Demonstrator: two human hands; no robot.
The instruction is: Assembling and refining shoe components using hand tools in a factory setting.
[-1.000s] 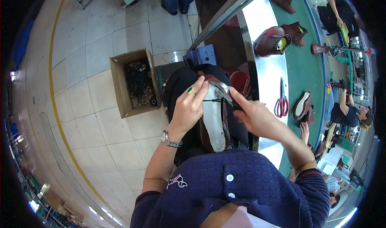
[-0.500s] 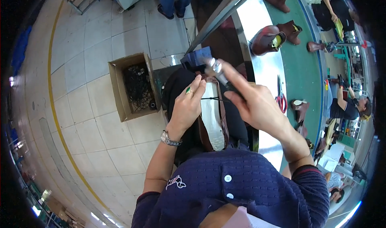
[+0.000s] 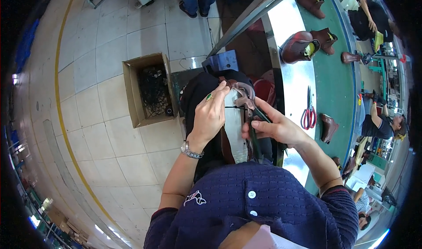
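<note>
An upturned brown leather shoe (image 3: 236, 145) lies across my lap, its pale sole facing up and a dark string tied round its middle. My left hand (image 3: 210, 117), with a green-stoned ring, is closed on the shoe's left side near its far end. My right hand (image 3: 277, 127) grips lasting pincers (image 3: 246, 95) by their dark green handles, which are spread apart. The metal head of the pincers lies at the far right edge of the sole; whether its jaws hold any leather is too small to tell.
Right of me, a metal ledge (image 3: 293, 88) carries a brown boot (image 3: 299, 47). Red-handled scissors (image 3: 309, 113) lie at the edge of a green belt (image 3: 327, 93) with several brown boots. A cardboard box (image 3: 128, 95) of dark scraps stands left. A metal post (image 3: 252, 18) slants ahead.
The pincers have turned: their head was raised and blurred over the shoe's far end, and now it is down at the sole's edge with the handles towards me. My left hand stays on the shoe.
</note>
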